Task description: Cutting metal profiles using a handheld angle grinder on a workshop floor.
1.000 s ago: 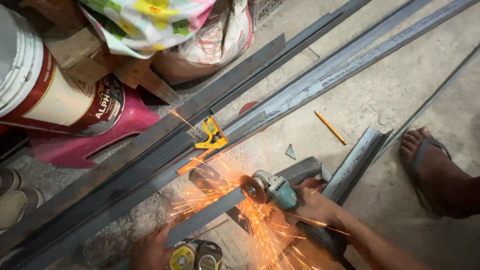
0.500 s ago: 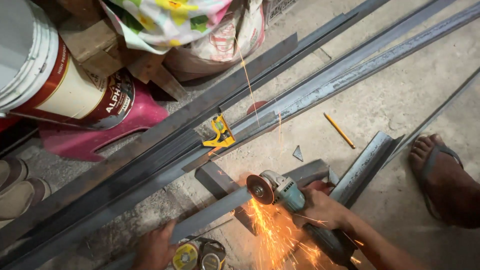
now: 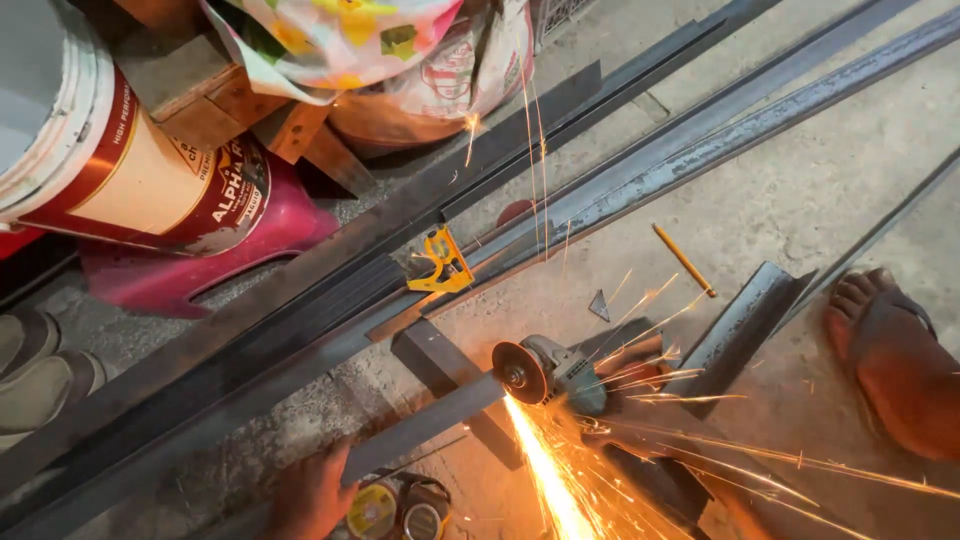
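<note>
Head view: a person grinds a steel bar on the concrete floor.

Right hand grips the angle grinder (sparks spraying); left hand presses the bar's near end, fingers curled.

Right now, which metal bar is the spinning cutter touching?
The short flat bar lying across the dark block, where the grinder throws sparks; the long bars lie untouched behind.

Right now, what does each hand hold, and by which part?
The right hand grips the angle grinder by its body behind the disc. The left hand presses the flat steel bar near its lower end.
</note>
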